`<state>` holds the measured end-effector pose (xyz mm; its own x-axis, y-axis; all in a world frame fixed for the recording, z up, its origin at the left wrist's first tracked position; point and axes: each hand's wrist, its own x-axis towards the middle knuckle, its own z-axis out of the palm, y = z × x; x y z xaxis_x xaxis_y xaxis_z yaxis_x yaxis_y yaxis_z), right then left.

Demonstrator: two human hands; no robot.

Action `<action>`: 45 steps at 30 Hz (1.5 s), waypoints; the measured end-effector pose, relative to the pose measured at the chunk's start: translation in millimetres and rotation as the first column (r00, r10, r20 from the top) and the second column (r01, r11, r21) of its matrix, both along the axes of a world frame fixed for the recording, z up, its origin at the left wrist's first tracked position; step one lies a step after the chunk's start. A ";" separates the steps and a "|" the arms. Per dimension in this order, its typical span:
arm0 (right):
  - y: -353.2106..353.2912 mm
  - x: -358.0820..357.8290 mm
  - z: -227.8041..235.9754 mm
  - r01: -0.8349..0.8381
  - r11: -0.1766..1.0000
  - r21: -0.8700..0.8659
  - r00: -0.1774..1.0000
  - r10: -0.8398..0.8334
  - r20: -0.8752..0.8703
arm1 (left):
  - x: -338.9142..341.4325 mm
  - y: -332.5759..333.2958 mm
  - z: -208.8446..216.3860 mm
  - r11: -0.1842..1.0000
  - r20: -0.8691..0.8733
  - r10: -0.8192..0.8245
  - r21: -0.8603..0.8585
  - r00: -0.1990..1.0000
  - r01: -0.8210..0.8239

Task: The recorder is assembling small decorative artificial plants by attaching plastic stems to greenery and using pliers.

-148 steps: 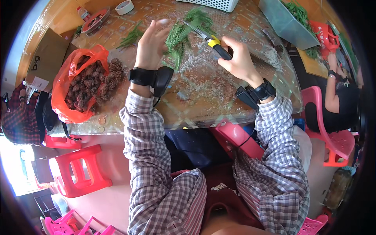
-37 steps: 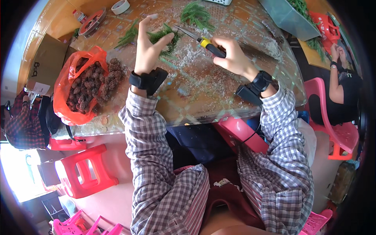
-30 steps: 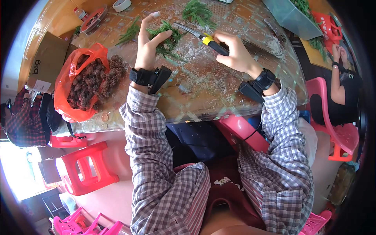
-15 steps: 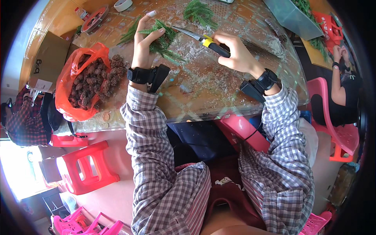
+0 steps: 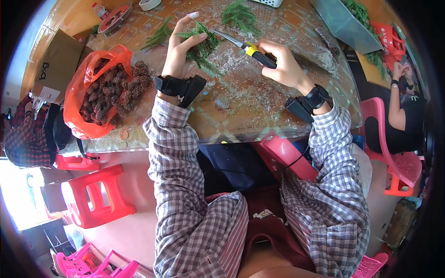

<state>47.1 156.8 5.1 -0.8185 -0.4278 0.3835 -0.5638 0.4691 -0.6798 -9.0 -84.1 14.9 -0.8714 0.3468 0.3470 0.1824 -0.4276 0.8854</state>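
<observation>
My left hand (image 5: 177, 54) pinches a green artificial pine sprig (image 5: 202, 52) between thumb and fingers, just above the table. White wrapping covers the tip of one raised finger. In my right hand (image 5: 288, 68) are needle-nose pliers (image 5: 251, 50) with yellow and black handles, gripped by those handles. Their narrow metal jaws point left, and the tip lies close beside the sprig's upper right edge; whether they touch, I cannot tell. Another pine sprig (image 5: 160, 34) lies beyond my left hand, and a further green sprig (image 5: 241, 17) lies at the far middle.
Left on the glass-topped table (image 5: 241, 118), pine cones (image 5: 99, 95) spill from a red plastic bag (image 5: 76, 99). A cardboard box (image 5: 58, 65) stands behind it. White flakes and thin dark stems (image 5: 310, 62) lie rightward. A grey bin (image 5: 350, 25) borders the far right; another person (image 5: 403, 109) sits beyond.
The view has shifted slightly, and both hands appear a little farther right with the sprig and pliers. Both grips stay the same.
</observation>
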 end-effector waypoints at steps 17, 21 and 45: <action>-2.5 -0.9 -5.4 -0.139 0.973 -0.184 0.953 0.181 0.241 | -7.5 -4.1 -12.2 0.988 0.042 -0.143 0.058 0.989 0.140; 2.2 -4.0 -5.8 -0.105 0.992 -0.066 0.975 0.116 0.189 | -7.5 -1.4 -14.1 0.991 0.030 -0.128 0.044 0.991 0.126; -27.2 15.8 40.5 0.735 0.205 0.646 0.556 0.365 -0.747 | -19.0 8.1 -37.9 0.993 0.457 0.009 -0.108 0.889 0.046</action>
